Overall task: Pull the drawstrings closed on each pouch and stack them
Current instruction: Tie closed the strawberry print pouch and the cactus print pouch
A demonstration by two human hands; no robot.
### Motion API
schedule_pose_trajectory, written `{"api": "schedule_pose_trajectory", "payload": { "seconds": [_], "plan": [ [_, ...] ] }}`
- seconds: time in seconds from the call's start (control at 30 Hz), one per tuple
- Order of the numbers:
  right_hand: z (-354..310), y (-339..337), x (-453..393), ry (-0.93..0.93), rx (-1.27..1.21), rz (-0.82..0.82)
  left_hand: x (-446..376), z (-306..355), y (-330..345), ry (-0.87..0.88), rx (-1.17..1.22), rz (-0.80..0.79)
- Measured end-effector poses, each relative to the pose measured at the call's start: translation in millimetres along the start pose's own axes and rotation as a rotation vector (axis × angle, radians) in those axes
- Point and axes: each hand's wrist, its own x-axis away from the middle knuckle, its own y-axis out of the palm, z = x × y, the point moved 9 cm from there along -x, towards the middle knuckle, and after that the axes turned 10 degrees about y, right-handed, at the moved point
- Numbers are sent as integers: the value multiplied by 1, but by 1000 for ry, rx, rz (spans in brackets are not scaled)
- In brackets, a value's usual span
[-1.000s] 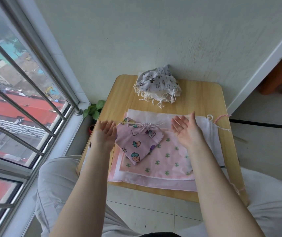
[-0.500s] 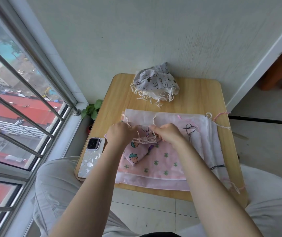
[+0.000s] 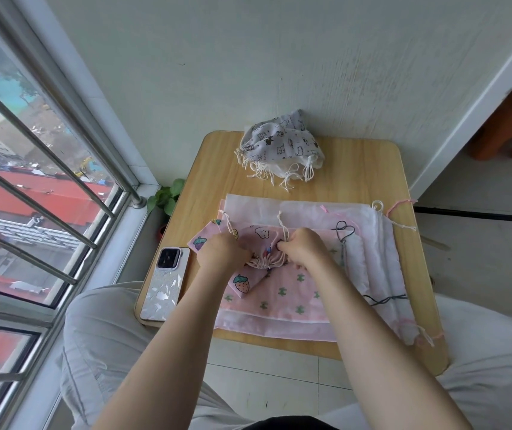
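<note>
Hands sit close together on the small pink pouch (image 3: 243, 282), the left hand (image 3: 220, 254) and right hand (image 3: 304, 248) each pinching a string (image 3: 284, 228) by its bunched neck, with the gray pouch pile (image 3: 279, 147) far beyond both.

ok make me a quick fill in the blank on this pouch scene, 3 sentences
1. Both hands work on the pink ___-print pouch.
2. The right hand pinches a white ___.
3. The phone lies on the table by the ___ hand.

Missing words: strawberry; drawstring; left
</note>
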Motion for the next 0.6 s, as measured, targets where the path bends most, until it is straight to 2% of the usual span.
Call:
{"api": "schedule_pose_trajectory", "payload": {
  "seconds": [0.13,0.3,0.43,0.5,0.6],
  "plan": [
    [4,2,4,18,2,-22,-1,-2,4,17,218,-56],
    [-2,6,7,0,-253,-134,3,2,-22,131,383,116],
    [-22,-4,21,-136,-454,-176,15,34,-44,301,541,186],
    [-35,-12,30,-217,-530,-183,21,44,-50,312,732,176],
    [-49,-28,42,-309,-631,-149,23,49,-49,235,1085,127]
  ]
}}
